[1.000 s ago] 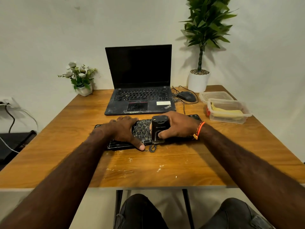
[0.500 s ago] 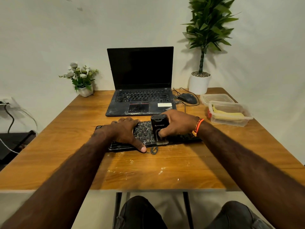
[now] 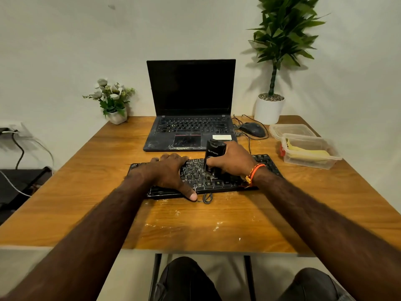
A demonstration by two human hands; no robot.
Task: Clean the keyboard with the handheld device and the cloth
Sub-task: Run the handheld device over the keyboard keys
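Black keyboard (image 3: 219, 183) flat on table, black handheld device (image 3: 213, 156) upright on keys

keyboard (image 3: 219, 183) partly under hands, plant (image 3: 284, 29) top cropped

Wooden table (image 3: 86, 203), plain wall (image 3: 65, 40) (off-white)

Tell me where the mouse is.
Head view: the mouse sits at the table's far right, between the laptop and the white plant pot.
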